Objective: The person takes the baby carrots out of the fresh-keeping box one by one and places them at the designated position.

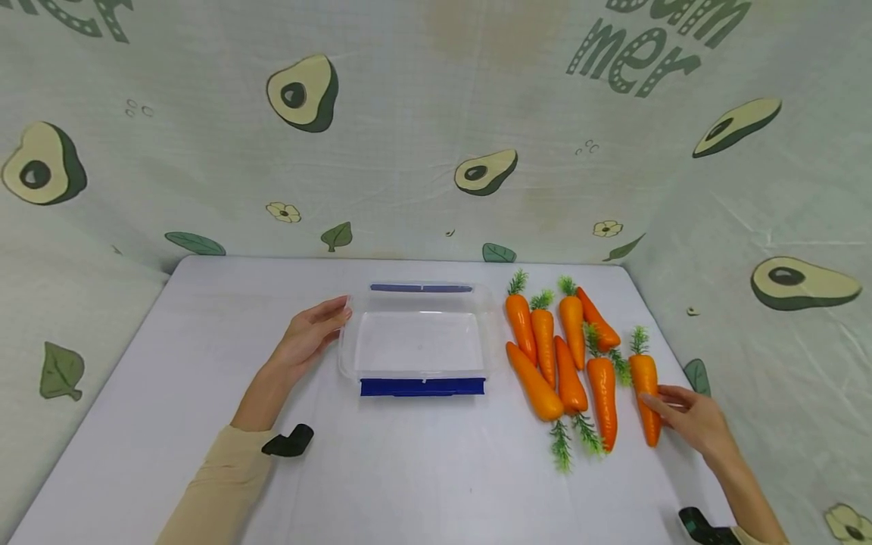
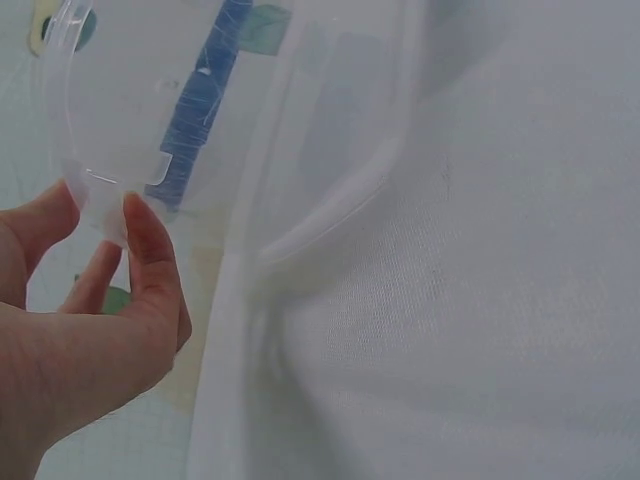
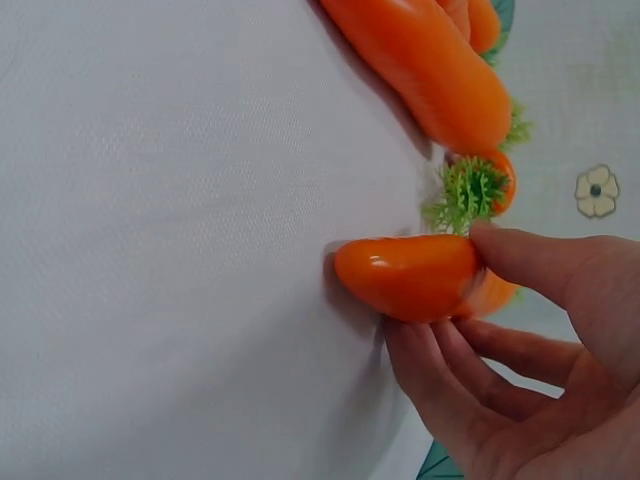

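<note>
A clear plastic container (image 1: 417, 342) with blue side clips stands near the table's middle. My left hand (image 1: 315, 333) is at its left edge; in the left wrist view the thumb and fingers (image 2: 150, 245) pinch the clear rim flap. At the far right, my right hand (image 1: 696, 420) holds a carrot (image 1: 644, 390) with a green frilly top, thumb on one side and fingers on the other. That carrot (image 3: 410, 275) points its tip toward the camera in the right wrist view. Several more carrots (image 1: 602, 401) lie between the container and my right hand.
The white table (image 1: 422, 469) ends at a back edge against a hanging cloth (image 1: 402, 151) printed with avocados and leaves. More cloth (image 1: 777, 363) borders the table's right side. Black wrist cameras (image 1: 289, 440) sit by both sleeves.
</note>
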{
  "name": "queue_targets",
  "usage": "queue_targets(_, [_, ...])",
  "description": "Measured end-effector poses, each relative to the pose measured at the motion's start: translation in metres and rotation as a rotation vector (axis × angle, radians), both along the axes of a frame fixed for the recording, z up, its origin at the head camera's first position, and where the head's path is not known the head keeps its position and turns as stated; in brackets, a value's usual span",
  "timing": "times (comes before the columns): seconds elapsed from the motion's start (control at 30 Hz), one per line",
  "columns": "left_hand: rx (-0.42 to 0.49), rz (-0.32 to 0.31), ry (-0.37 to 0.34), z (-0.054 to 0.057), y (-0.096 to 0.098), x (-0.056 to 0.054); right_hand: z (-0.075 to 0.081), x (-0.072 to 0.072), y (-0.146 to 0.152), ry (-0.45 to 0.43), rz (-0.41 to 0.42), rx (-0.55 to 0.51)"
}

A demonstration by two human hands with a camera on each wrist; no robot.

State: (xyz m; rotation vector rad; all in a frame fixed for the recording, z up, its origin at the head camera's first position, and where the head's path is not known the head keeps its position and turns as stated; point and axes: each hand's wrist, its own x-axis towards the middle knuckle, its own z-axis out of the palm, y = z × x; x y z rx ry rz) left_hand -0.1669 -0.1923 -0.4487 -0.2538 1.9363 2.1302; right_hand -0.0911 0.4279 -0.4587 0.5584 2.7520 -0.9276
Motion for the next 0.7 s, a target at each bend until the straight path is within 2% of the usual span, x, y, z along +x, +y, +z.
queue_targets(0.2, [0.004,-0.003,0.003,0.0,0.0,-0.001,0.002,-0.002,0.0,-0.007,0.037,0.031])
queue_targets(0.37, [-0.013,-0.004,0.005,0.002,0.0,-0.002,0.011,-0.004,-0.002,0.024,0.06,0.083])
queue_targets(0.5, [-0.07,-0.019,0.016,0.004,0.001,-0.004,0.018,-0.005,-0.004,0.148,0.093,0.119])
queue_targets(0.7, [-0.246,-0.002,0.068,0.01,-0.001,-0.009,0.025,-0.012,-0.012,0.385,0.121,0.147])
